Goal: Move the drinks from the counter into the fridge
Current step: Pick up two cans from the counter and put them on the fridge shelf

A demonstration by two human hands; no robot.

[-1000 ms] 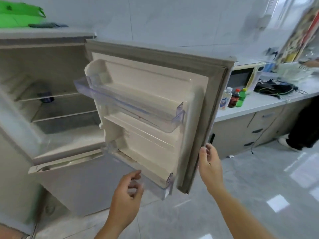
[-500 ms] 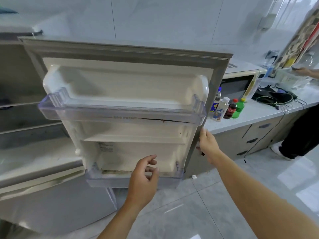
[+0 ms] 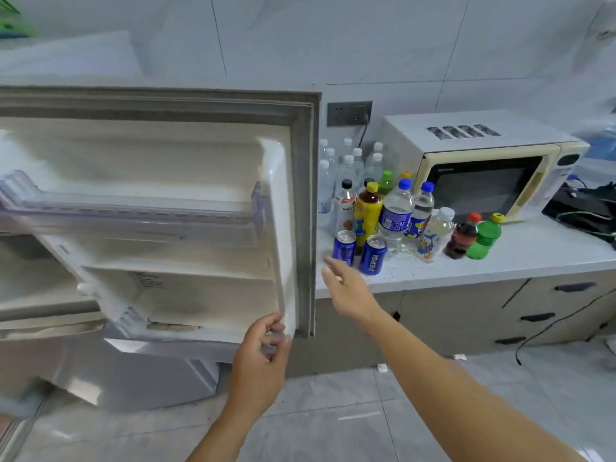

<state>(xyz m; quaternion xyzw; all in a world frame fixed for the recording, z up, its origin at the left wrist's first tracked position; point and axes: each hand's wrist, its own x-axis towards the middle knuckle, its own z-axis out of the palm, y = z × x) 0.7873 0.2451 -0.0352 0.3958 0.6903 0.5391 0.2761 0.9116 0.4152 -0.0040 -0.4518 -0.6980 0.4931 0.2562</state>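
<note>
**Fridge door open, right hand reaching toward cans**

Nearest: left hand (image 3: 258,356) at the bottom corner of the open fridge door (image 3: 206,208), fingers curled, tips at the door's lower edge; can't tell if it really grips the edge or only touches it. Right hand (image 3: 346,285) is further out w/ arm stretched fwd, fingers straight and spread, holding nothing, just in front of the counter (image 3: 500,261) edge and close to the cans.

Door faces the camera, inner side showing: clear upper shelf (image 3: 133,215) and a lower rack, no drinks seen in either.

Drinks all on the counter, right of the door, left of the microwave (image 3: 480,168). Front row: 2 blue Pepsi cans (image 3: 373,256), upright, side by side. Behind them: yellow-label bottle (image 3: 366,211), blue-cap water bottle (image 3: 396,215), a second blue-cap bottle just right of it. Further right: clear bottle w/ white cap (image 3: 435,235), dark soda w/ red cap (image 3: 463,238), green bottle (image 3: 483,238). At the back by the wall: cluster of white-cap water bottles (image 3: 350,161), partly hidden by the door.

Wall socket (image 3: 348,113) above them. Tiled floor below.
</note>
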